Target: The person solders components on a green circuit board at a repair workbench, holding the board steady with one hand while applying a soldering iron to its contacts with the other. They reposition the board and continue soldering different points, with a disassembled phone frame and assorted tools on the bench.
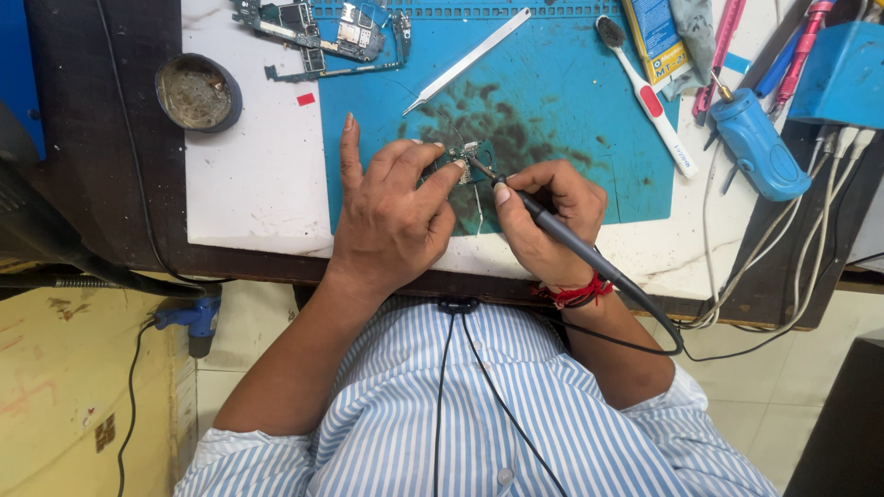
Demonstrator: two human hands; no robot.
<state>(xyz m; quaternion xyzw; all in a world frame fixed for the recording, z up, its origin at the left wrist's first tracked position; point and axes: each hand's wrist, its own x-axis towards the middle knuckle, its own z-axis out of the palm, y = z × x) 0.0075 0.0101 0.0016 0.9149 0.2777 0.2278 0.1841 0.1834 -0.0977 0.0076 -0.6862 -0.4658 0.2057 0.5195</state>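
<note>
Small circuit board: on the stained blue work mat, mid-desk, pinned under left fingertips, mostly covered, detail hard to read.
Round tin: far left on the white desk surface, open, dull residue inside, well apart from the hands.
Left hand: fingers closed down on the small board's left edge, index finger stretched out flat on the mat; looks like bracing so the board can't slide.
Dismantled phone boards: top left of mat, partly cut off by the frame edge.
Tweezers: lying diagonal on mat above the hands, untouched.
Soldering iron: dark pen-type handle, tip touching the small board; cable runs off right and loops under the desk edge.
Right hand: clamped round the iron low near the tip, pencil grip, likely for fine control; red thread on wrist.
Toothbrush: white and red, angled at mat's right edge.
Blue tool: right of mat, beside white cables; kind unclear.
Hidden: exact contact point under the thumbs, can't tell which joint.
</note>
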